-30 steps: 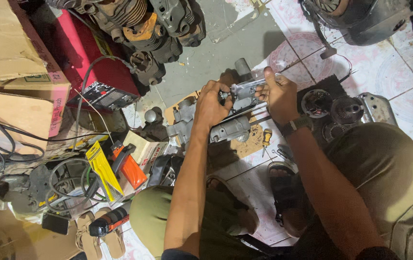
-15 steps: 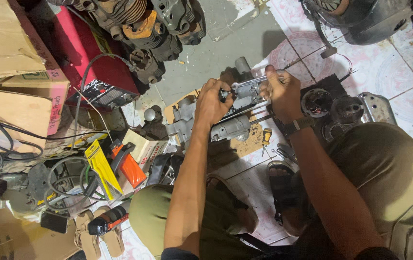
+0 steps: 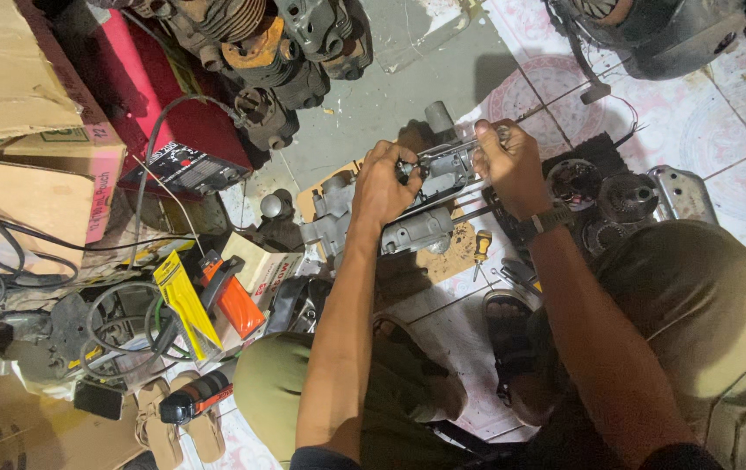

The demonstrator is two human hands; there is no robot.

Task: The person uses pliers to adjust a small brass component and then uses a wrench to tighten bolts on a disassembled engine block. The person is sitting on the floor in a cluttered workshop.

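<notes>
A pale tiled floor (image 3: 721, 113) with faded pink patterns gives way to bare grey concrete (image 3: 390, 96) beside a red welding machine (image 3: 173, 130). Cardboard boxes (image 3: 25, 113) stand left of that machine, tangled cables (image 3: 7, 261) below it.

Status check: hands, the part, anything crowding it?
Both hands, left and right, grip grey metal engine casting. Held over floor. Screwdriver and loose parts close by.

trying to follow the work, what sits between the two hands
In the head view, a grey metal engine part spans between the left hand and right hand; both grip it.
</notes>
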